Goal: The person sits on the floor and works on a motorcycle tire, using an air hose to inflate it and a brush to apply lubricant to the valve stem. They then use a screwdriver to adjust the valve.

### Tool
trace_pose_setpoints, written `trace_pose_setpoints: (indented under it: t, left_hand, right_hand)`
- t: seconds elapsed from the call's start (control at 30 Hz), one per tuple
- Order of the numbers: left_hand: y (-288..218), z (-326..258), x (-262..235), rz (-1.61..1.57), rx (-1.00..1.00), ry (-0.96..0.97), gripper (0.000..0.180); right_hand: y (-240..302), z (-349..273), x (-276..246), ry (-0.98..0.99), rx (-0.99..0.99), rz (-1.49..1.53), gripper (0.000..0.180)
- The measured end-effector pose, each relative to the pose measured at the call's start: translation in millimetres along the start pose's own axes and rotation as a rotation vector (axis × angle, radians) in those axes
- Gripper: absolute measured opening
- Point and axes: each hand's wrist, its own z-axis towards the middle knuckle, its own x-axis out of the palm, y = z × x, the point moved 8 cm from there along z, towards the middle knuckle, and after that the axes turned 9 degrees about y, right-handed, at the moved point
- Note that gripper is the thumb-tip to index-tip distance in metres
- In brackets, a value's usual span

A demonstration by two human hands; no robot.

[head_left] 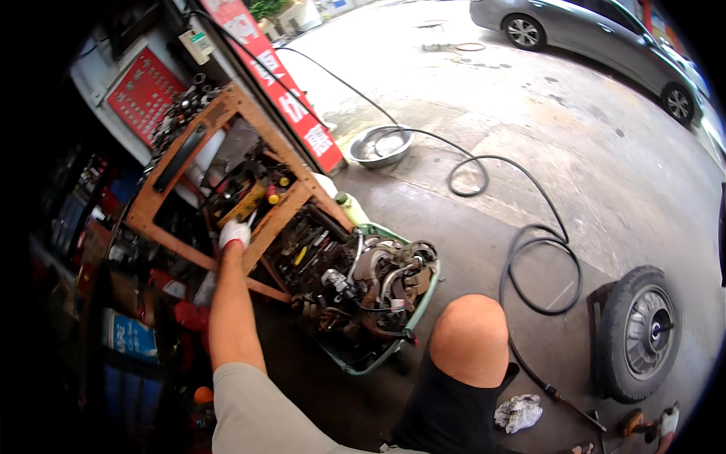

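While my left hand [235, 233] goes in among the bars of the orange rack [277, 226], I've got a red-and-yellow handle [273, 194] just beyond its glove, inside the rack and beside a yellow box [243, 204]. Looks like a screwdriver's handle to me! Its long axis runs near to far, with a pale thin shaft between it and the glove slanting toward me; whether those two are one tool, I can't tell. Nor can I tell if the left fingers are clamped on anything, since I'm watching the back of the glove.

Over to the far right of the rack, my right hand [668, 421] sits at the dark end of an orange-and-black power tool [634, 422]. Gripped? Too small to call. That tool lies roughly crosswise, orange end toward the rack side. So the hands are wide apart, probably because the tools are kept in the rack while the wheel [643, 333] stands well right of it. Just right of the rack, a green tub [429, 299] holds metal parts [378, 276], likely to keep them off the floor.
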Motion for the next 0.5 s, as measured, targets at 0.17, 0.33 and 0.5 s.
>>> trace_pose_setpoints:
  t: [0.17,0.33,0.5]
  left_hand:
    - [44.9,109.9,82.5,-0.401,0.197,0.337,0.03]
    - [22.5,113.2,72.2,-0.614,0.238,0.453,0.024]
    - [-15.7,78.1,10.6,0.543,0.116,0.001,0.035]
  right_hand:
    - [180.4,-35.6,62.8,0.452,-0.01,-0.716,0.03]
    - [280.8,-59.5,187.3,0.774,0.027,-0.965,0.037]
    - [268.0,-70.8,324.6,1.179,-0.212,-1.121,0.033]
